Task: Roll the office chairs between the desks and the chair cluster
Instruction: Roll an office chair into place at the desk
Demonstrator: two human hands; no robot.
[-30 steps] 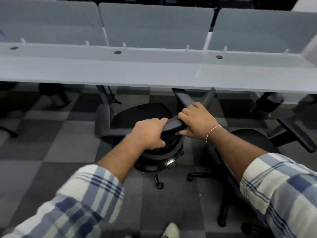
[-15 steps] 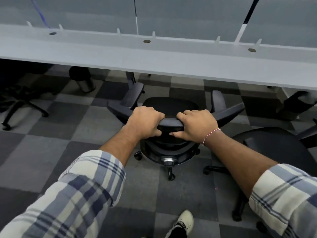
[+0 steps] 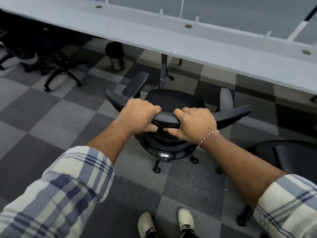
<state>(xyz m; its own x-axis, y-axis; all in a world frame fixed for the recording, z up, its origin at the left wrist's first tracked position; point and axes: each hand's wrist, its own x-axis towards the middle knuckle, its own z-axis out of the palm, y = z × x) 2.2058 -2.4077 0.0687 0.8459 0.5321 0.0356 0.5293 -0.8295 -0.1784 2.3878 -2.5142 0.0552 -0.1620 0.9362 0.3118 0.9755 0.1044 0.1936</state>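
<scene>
I grip one office chair (image 3: 173, 100) in front of the desk (image 3: 188, 47)

My left hand (image 3: 139, 115) and right hand (image 3: 195, 124) curl their fingers tight round its backrest rail (image 3: 167, 118). I count three chairs: a second chair (image 3: 291, 157) cut off at right, a third chair (image 3: 56, 66) dark and blurred at left. One bin (image 3: 115, 55), two shoes (image 3: 146, 224).

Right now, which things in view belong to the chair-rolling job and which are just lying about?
Part of the job: office chair, its backrest gripped by the left hand and right hand; desk; second chair at right; chairs at left.
Just lying about: metal bin under the desk; partition panels behind it.
</scene>
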